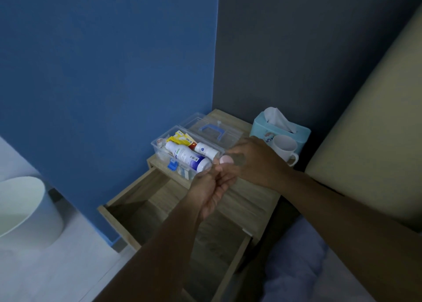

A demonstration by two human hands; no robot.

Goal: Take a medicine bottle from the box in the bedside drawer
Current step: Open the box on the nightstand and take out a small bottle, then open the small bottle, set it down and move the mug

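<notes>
A clear plastic box [159, 149] stands open on the bedside table, its lid [211, 130] with a blue handle folded back. Inside lie a large white bottle with a blue base [186, 156], a smaller white bottle [206, 149] and yellow packets [180, 138]. Just right of the box my two hands meet around a small item with a round pink cap [226, 159]. My left hand [212, 187] curls under it and hides its body. The fingers of my right hand [251, 160] grip the cap from the right.
The wooden drawer [127, 194] below the table top is pulled out, its inside dark. A teal tissue box [280, 130] and a white mug [285, 149] stand at the table's back right. A white bin [22, 210] is on the floor at left; a beige headboard [365, 141] rises at right.
</notes>
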